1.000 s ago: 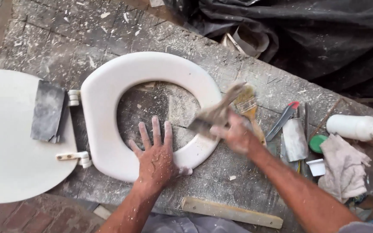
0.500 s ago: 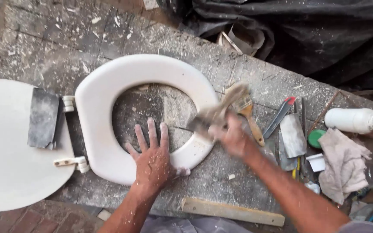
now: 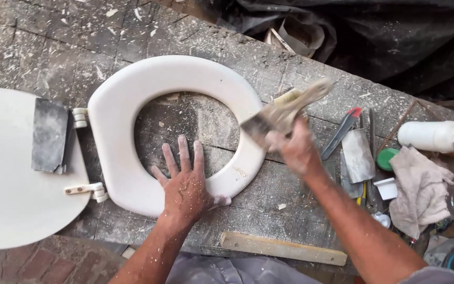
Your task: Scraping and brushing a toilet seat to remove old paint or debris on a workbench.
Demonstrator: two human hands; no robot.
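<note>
Dust is lifting as your right hand (image 3: 296, 147), closed around the brush (image 3: 282, 113), is sweeping the toilet seat (image 3: 127, 105); your flat, open left hand (image 3: 185, 184) is pinning it, so be keeping strokes light.

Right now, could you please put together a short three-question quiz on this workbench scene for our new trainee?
1. True or false: the left hand lies flat, palm down, on the near rim of the white toilet seat.
2. What does the right hand hold? A) a flat brush B) a hammer C) a bottle
3. Fill in: a dark sanding block rests on the white ____, left of the hinges.

Key
1. True; the fingers spread over the rim towards the opening.
2. A; the brush is lifted over the right side of the seat, blurred.
3. Lid.
</note>
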